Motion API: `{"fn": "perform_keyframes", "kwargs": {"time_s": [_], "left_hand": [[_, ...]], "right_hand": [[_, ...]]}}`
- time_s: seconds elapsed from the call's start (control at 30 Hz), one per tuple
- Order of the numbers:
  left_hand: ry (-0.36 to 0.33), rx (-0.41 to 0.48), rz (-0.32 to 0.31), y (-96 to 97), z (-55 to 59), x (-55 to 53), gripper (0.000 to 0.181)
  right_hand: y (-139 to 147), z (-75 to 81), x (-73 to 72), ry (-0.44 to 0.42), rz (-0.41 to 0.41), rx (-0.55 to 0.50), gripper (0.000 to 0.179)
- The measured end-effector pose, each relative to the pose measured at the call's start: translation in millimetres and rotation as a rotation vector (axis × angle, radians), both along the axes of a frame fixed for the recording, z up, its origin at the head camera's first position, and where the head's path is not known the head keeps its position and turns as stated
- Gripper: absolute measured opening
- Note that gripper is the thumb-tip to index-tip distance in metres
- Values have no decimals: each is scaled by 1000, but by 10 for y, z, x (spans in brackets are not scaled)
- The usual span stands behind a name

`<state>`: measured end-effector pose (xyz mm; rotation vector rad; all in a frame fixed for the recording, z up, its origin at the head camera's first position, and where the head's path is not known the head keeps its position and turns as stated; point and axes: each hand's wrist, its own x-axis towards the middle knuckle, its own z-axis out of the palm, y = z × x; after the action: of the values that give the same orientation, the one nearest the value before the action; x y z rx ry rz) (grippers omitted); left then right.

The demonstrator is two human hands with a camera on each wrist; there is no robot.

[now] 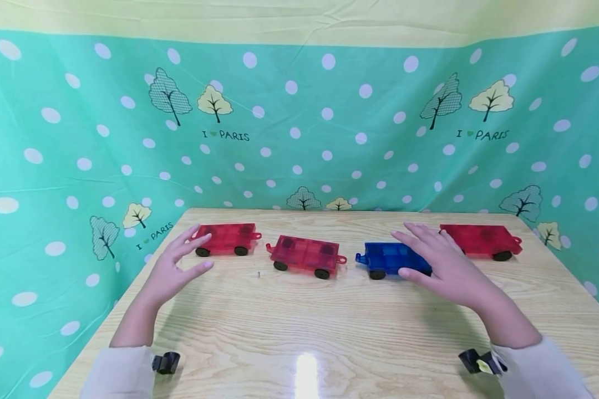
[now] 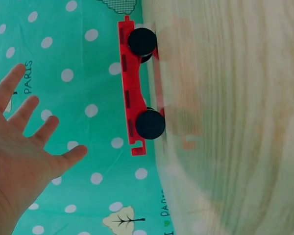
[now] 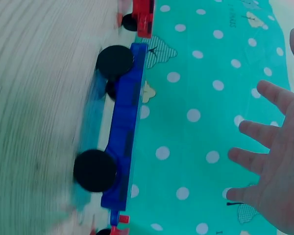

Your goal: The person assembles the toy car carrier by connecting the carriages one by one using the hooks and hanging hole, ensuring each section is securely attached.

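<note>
Several flat toy train cars with black wheels stand in a loose row on the wooden table. A red car is at the left, a second red car near the middle, a blue car right of it, and another red car at the far right. My left hand hovers with spread fingers in front of the leftmost car, holding nothing. Above the blue car, my right hand is spread too and hides part of it. In the right wrist view that hand is apart from the blue car.
A tiny grey bit lies on the table in front of the cars. Green dotted cloth with printed trees hangs behind the table and along its sides. Dark wrist mounts sit at both sleeves.
</note>
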<state>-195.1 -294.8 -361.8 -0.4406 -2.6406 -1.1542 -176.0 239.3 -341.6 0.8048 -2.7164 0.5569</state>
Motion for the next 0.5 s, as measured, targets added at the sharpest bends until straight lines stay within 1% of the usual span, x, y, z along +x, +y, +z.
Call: {"fn": "perform_keyframes", "kwargs": {"time_s": [0.17, 0.43, 0.5], "left_hand": [[-29, 44, -6, -9, 32, -58, 60], [-68, 152, -40, -19, 81, -174, 58], [-79, 163, -42, -18, 91, -196, 59]], "right_hand": [[-84, 21, -22, -25, 25, -7, 69], [-249, 105, -78, -66, 70, 5, 71], [-295, 130, -90, -71, 77, 16, 72]]}}
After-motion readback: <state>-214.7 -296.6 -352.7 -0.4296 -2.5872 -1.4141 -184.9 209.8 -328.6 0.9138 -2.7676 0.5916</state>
